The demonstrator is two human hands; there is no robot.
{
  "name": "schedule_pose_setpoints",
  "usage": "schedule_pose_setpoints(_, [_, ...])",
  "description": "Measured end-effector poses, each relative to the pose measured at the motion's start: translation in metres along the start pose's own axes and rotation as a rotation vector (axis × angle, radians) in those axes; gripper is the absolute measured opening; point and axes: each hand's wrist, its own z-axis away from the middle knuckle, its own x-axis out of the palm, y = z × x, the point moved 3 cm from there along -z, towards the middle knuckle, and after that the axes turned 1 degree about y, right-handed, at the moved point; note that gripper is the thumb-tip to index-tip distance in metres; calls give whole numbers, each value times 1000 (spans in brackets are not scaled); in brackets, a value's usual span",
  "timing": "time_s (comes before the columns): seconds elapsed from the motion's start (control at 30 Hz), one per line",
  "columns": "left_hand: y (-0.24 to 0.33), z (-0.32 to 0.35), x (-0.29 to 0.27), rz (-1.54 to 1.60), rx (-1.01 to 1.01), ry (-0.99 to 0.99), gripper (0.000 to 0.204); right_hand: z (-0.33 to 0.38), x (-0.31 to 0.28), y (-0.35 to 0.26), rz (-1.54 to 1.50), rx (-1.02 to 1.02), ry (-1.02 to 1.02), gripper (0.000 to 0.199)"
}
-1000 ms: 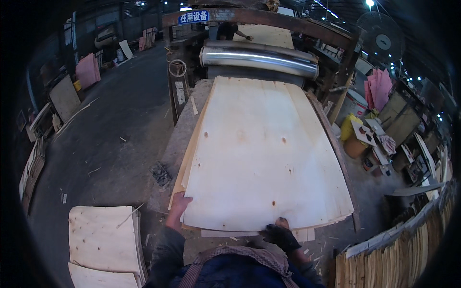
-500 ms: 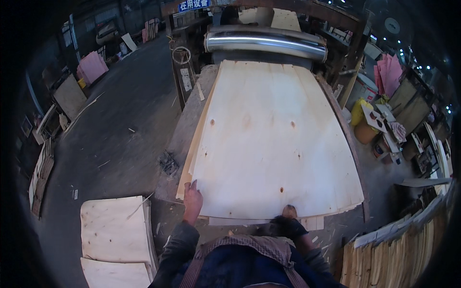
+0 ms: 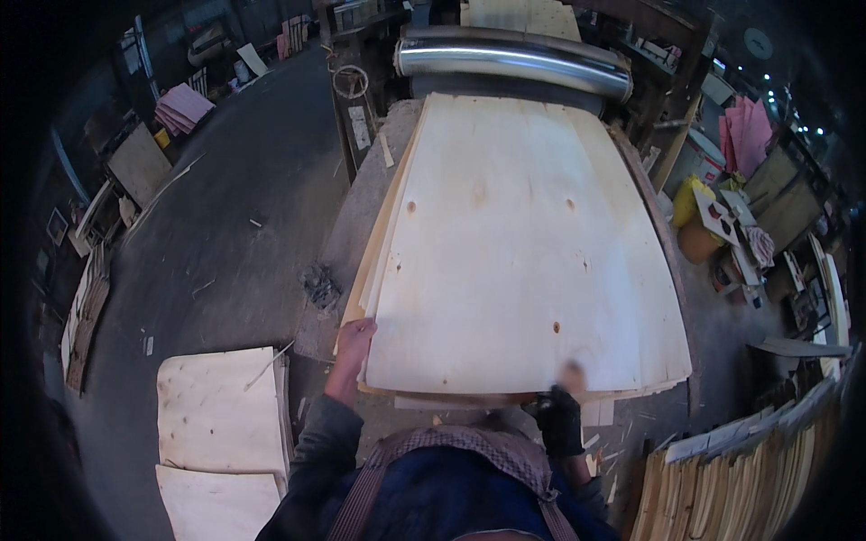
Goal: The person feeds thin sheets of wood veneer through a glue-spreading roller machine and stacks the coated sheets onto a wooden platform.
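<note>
A large pale wood veneer sheet (image 3: 505, 261) with several small brown knots lies on top of a stack in front of me. My left hand (image 3: 355, 337) is bare, its fingers closed at the sheet's left edge near the front corner. At the near edge, right of the middle, is my right hand (image 3: 559, 410) in a dark glove. Its bare fingertips reach over the top sheet, smeared by motion, so their grip is unclear. More sheets of the stack show along the left side and under the front edge.
Beyond the sheets lies a shiny metal roller (image 3: 514, 68) in a dark frame with a handwheel (image 3: 350, 82). Another veneer stack (image 3: 221, 410) sits at lower left. Upright wood sheets (image 3: 735, 473) stand at lower right. Buckets, a yellow bag (image 3: 691, 200) and pink sheets (image 3: 745, 135) are farther right.
My left hand has moved slightly up and closed at the sheet's left edge; its fingers were stretched before. My right hand has shifted a little right and up. The whole view has tilted slightly.
</note>
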Motion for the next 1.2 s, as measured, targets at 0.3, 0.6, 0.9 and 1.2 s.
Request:
schedule_pose_setpoints(0.3, [-6, 25, 16, -557, 287, 88, 39, -141, 26, 8, -353, 236, -169, 10])
schedule_pose_setpoints(0.6, [10, 38, 13, -546, 191, 136, 59, -241, 68, 3, -305, 127, -284, 30])
schedule_pose_setpoints(0.9, [-8, 31, 10, -556, 259, 172, 54, -160, 49, 38, -220, 207, -334, 29])
schedule_pose_setpoints(1.2, [-2, 36, 15, -484, 284, 246, 50, -127, 41, 37, -164, 192, -298, 28])
